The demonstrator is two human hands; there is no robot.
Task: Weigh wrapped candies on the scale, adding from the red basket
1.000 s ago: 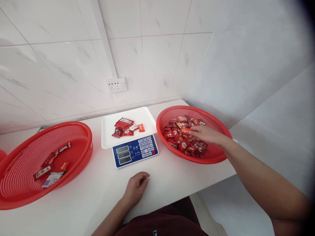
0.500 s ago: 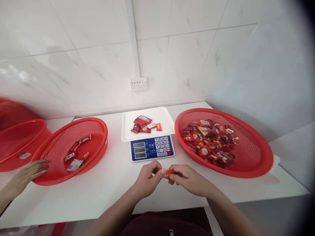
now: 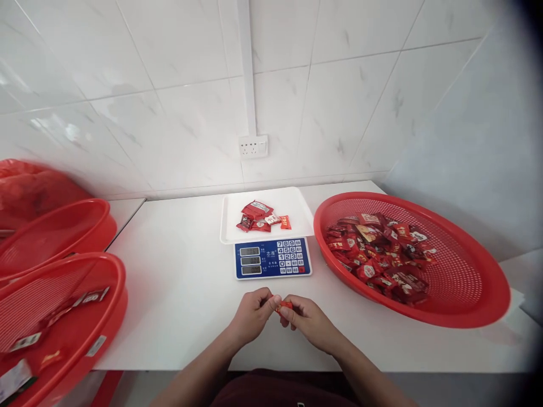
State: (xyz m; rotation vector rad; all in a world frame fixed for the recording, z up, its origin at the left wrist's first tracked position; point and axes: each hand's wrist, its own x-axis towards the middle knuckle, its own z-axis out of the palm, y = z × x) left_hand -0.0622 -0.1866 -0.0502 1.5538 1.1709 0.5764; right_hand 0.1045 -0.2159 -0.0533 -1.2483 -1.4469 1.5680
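Observation:
Between my two hands is a small red wrapped candy (image 3: pixel 283 306), pinched from both sides above the table's front part. My left hand (image 3: pixel 255 312) grips its left end with thumb and fingers. The other end sits in the closed fingers of my right hand (image 3: pixel 309 322). Just beyond my hands stands a blue and white digital scale (image 3: pixel 271 255). Its white tray (image 3: pixel 292 199) bears several red packets (image 3: pixel 257 210) and an orange-red candy (image 3: pixel 285 222). To the right, a large red basket (image 3: pixel 460 226) holds a heap of red wrapped candies (image 3: pixel 377 249).
At the left edge a red basket (image 3: pixel 116 271) with a few packets is partly out of view. Behind it are another red basket (image 3: pixel 111 217) and a red plastic bag (image 3: pixel 38 189). A wall socket (image 3: pixel 253 147) is above the white table (image 3: pixel 182 265).
The left basket has slid left and nearer to me, and the other person's hand on it has left view. My view has shifted slightly. Both my hands keep hold of the candy.

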